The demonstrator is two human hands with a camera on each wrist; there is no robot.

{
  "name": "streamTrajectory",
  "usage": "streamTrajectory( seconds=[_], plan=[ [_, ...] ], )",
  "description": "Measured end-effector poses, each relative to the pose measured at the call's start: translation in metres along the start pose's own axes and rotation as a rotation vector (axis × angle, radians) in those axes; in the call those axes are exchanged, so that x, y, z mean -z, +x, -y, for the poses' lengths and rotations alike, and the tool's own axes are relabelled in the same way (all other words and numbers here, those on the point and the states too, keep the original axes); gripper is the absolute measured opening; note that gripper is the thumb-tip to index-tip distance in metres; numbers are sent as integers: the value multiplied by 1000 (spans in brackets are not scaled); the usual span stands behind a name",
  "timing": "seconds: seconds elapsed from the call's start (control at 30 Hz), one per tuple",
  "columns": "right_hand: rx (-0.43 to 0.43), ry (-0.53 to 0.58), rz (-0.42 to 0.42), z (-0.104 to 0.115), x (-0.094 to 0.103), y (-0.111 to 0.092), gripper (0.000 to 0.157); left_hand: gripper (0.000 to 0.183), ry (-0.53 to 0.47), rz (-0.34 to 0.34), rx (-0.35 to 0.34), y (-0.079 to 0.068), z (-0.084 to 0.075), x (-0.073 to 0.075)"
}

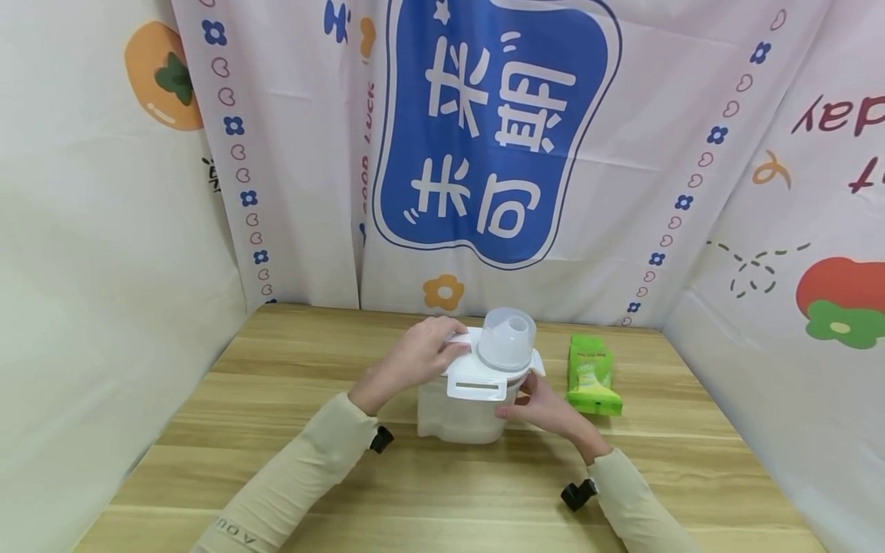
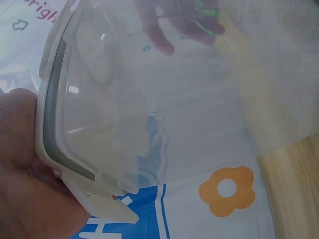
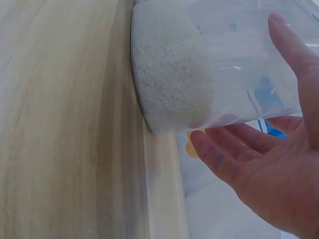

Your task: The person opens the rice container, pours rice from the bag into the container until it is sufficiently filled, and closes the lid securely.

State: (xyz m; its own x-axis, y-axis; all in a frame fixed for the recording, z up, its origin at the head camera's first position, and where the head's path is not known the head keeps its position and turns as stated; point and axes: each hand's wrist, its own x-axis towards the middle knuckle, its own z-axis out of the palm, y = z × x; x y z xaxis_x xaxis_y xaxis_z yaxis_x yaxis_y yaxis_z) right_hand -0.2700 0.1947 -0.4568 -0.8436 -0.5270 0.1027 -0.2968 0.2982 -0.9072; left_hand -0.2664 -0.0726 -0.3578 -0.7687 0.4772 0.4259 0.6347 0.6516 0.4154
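Observation:
A translucent rice container (image 1: 459, 415) stands upright on the table, with white grains that look like rice (image 3: 169, 64) in its lower part. Its white lid (image 1: 463, 361) carries a clear round cup (image 1: 508, 338). On the left of the lid my left hand (image 1: 432, 349) grips the edge; the left wrist view shows that hand (image 2: 30, 169) against the lid's rim and a side flap (image 2: 102, 201), some fingers hidden. My right hand (image 1: 542, 407) holds the container's right side, thumb in front. In the right wrist view, its fingers (image 3: 219, 154) reach round the wall.
A green packet (image 1: 593, 376) lies on the wooden table (image 1: 290, 384), right of the container. Behind the table hangs a printed white curtain (image 1: 304, 153) with a blue panel. White cloth walls (image 1: 90, 269) stand to the left and right.

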Motion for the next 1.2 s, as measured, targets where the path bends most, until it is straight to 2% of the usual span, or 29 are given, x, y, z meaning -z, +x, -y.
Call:
streamTrajectory(
  seconds=[0.2, 0.4, 0.6, 0.73, 0.97, 1.2],
  plan=[
    [40, 31, 9, 0, 0, 1, 70, 22, -2, -37, -29, 0, 1, -6],
    [44, 31, 12, 0, 1, 1, 71, 21, -13, -63, -37, -1, 0, -7],
    [19, 30, 11, 2, 1, 1, 73, 23, -17, -49, -19, -4, -1, -9],
    [12, 23, 6, 1, 2, 0, 74, 23, -15, -49, -28, -6, -2, -10],
    [10, 14, 14, -1, 4, 0, 73, 22, 54, -28, -49, -5, -1, -9],
    [7, -20, 17, -2, 5, -2, 69, 28, 50, 8, -46, -8, -1, -5]
  ],
)
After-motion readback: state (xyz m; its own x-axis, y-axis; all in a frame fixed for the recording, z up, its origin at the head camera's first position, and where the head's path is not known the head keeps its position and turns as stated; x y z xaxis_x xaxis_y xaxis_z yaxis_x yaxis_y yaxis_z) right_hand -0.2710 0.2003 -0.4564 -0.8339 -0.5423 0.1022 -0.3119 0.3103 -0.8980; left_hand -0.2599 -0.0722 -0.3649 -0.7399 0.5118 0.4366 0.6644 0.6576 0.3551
